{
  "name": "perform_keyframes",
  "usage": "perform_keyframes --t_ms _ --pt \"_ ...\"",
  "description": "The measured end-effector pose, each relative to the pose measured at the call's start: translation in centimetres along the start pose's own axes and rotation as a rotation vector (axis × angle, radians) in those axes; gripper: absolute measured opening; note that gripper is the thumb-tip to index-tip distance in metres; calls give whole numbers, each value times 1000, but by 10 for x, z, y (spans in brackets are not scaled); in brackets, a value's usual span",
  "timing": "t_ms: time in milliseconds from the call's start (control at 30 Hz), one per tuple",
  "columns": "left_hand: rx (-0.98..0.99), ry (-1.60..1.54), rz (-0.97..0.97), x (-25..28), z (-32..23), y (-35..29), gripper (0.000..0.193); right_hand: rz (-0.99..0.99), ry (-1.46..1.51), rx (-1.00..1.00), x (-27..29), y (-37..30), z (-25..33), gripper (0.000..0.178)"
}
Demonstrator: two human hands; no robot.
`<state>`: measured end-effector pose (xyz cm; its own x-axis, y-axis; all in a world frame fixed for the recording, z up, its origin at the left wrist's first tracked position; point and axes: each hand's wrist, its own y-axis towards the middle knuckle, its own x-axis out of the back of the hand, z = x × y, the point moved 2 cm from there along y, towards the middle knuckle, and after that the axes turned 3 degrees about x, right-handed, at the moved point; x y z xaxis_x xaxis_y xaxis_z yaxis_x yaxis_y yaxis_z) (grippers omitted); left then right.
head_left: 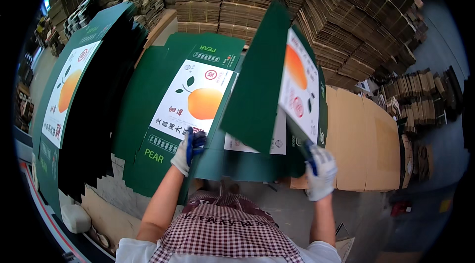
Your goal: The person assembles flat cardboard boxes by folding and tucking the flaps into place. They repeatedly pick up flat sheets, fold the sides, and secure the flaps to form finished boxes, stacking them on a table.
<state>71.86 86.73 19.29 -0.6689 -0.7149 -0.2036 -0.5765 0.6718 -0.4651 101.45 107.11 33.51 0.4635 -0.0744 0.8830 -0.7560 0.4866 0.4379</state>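
Observation:
My right hand (320, 171), in a white glove with blue coating, grips the lower edge of a green carton sheet (255, 85). The sheet is folded and lifted, tilted up, and smeared by motion; a white panel with an orange pear shows on its right part. My left hand (189, 150), gloved alike, has its fingers apart at the near edge of a flat green carton sheet (173, 47) with the same pear print. Another printed sheet (252, 143) lies partly hidden under the raised one.
A tall stack of green printed cartons (74, 80) stands at the left. Plain brown cardboard (363, 139) lies at the right. Behind rise bundled stacks of flat cardboard (341, 20). A white plastic container (75, 218) sits at the lower left.

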Motion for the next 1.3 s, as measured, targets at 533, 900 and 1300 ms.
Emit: perform_keyframes --t_ms 533,900,1300 --pt "-9 236 133 -39 22 -62 37 631 694 -817 -148 -81 77 35" --pt "-626 1667 414 4 -6 5 67 67 1550 -1366 -156 -75 108 30" --pt "-786 1882 610 7 12 77 70 -22 1427 -1318 -147 -63 122 30"
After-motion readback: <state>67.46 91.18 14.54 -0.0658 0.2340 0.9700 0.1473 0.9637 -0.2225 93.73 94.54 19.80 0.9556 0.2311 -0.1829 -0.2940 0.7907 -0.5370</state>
